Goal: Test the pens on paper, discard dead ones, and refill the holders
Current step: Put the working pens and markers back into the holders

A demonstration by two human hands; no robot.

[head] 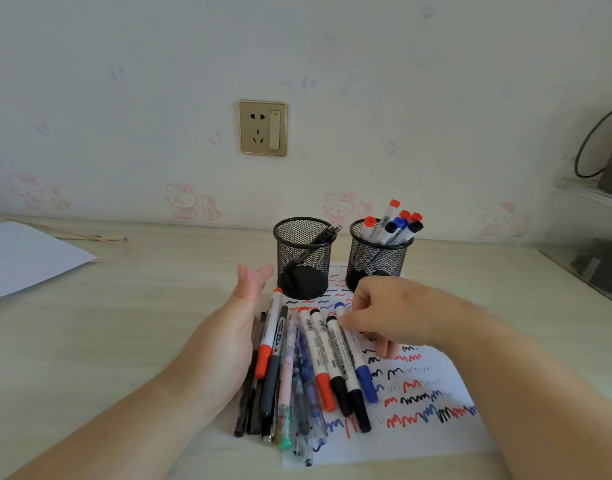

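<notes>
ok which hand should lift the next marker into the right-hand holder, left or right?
Right, probably. The right hand already has fingers curled over the markers lying on the paper, just below the fuller right holder. The left hand lies flat and open against the pile's far side.

Soft even daylight, faint shadows, wide-angle edge bending, slight overall softness

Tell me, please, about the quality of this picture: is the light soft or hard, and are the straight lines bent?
Head view: soft, even light, only faint shadows under the mesh holders; no glare on the paper; wide-angle lens bows the desk edge and tilts the wall socket; right hand slightly blurred, left hand sharper.
</notes>
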